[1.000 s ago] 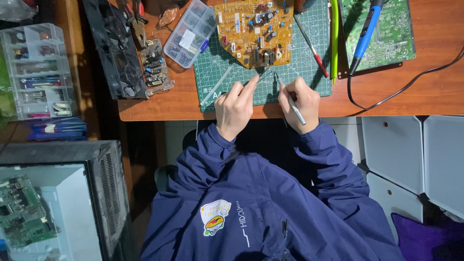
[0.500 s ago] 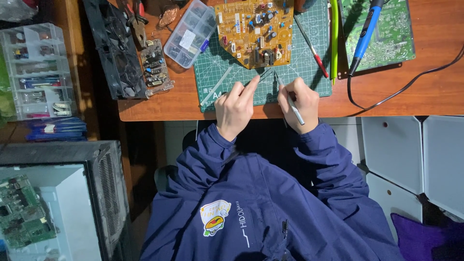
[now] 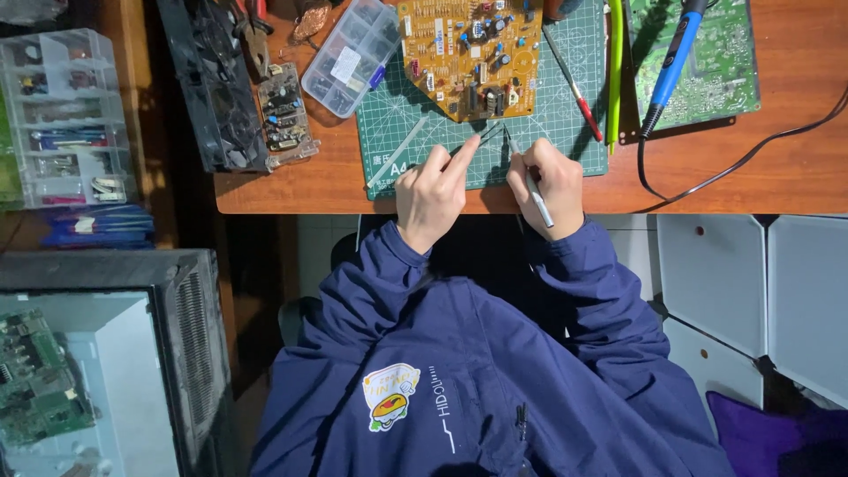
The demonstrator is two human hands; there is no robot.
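- Tweezers (image 3: 527, 173) are sitting in the right hand (image 3: 549, 184), fingers curled tight around the silver shaft like a pen grip; the tips are pointing toward 11 o'clock, reaching the lower edge of the orange circuit board (image 3: 466, 55).
- Left hand (image 3: 431, 190) is resting on the green cutting mat (image 3: 397, 132), forefinger stretched out toward 1 o'clock and almost meeting the tweezer tips, the other fingers folded under; whether it is pinching something small I cannot tell.
- Orange circuit board is lying on the mat at 12 o'clock from both hands, just beyond the fingertips.
- Red-handled tool (image 3: 576, 90) and a yellow-green stick (image 3: 615, 71) are lying on the mat at 1 o'clock from the right hand.
- Blue soldering iron (image 3: 673, 64) is lying across a green circuit board (image 3: 720, 62) at 2 o'clock.
- Clear parts box (image 3: 352, 55) is sitting at 11 o'clock from the left hand, partly on the wooden desk (image 3: 291, 181).
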